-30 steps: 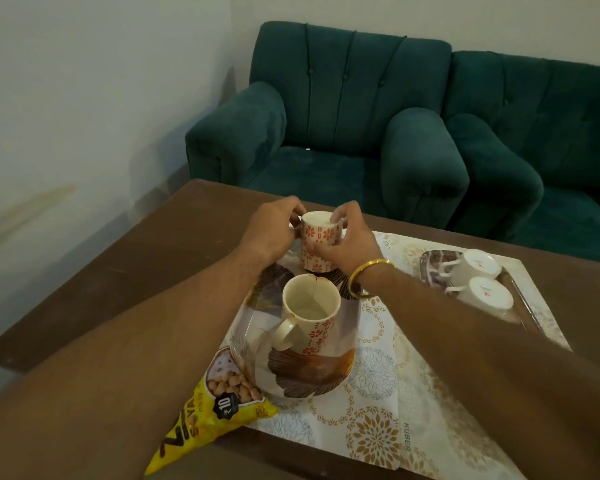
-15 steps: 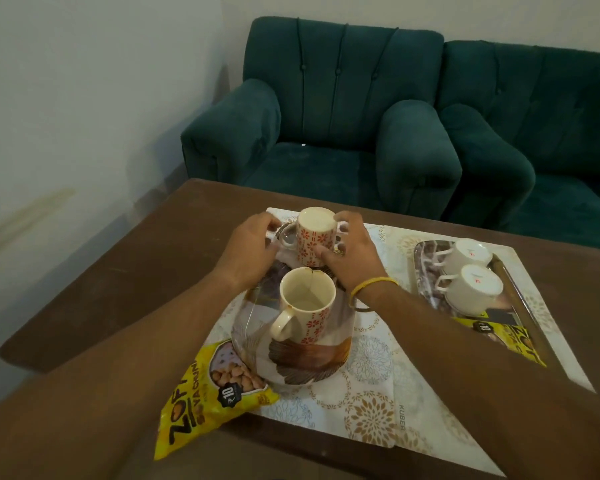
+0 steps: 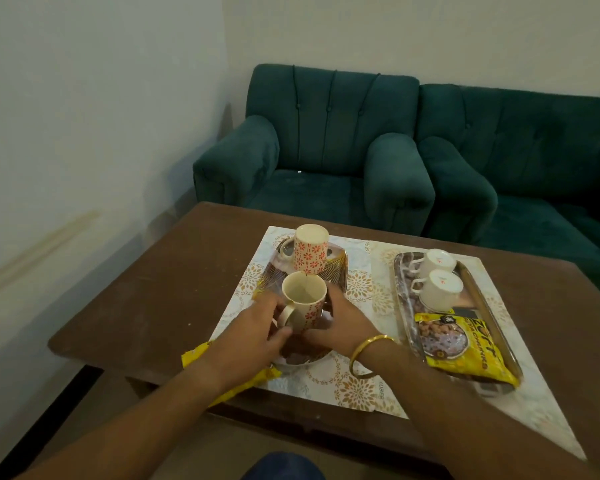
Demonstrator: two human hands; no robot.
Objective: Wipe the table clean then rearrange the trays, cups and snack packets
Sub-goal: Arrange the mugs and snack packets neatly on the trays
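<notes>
Two cream mugs with red flower prints stand on a patterned tray [image 3: 336, 268] on the brown table [image 3: 160, 289]. The far mug [image 3: 310, 252] is upside down and free. The near mug [image 3: 303, 303] is upright, with my left hand [image 3: 257, 327] at its handle side and my right hand [image 3: 343, 323] against its right side. A yellow snack packet [image 3: 201, 355] lies partly under my left forearm. On the right, a second tray [image 3: 478, 306] holds two white cups [image 3: 437, 275] and another yellow snack packet [image 3: 461, 348].
White placemats with gold flowers [image 3: 357, 386] lie under both trays. Two teal armchairs [image 3: 326, 154] stand behind the table, against the wall. The table's left part is bare brown wood. A blue knee shows at the bottom edge.
Both hands let go of the far, upside-down mug and drew back to the near upright mug. The camera tilted, bringing the right tray and its packet fully into view.
</notes>
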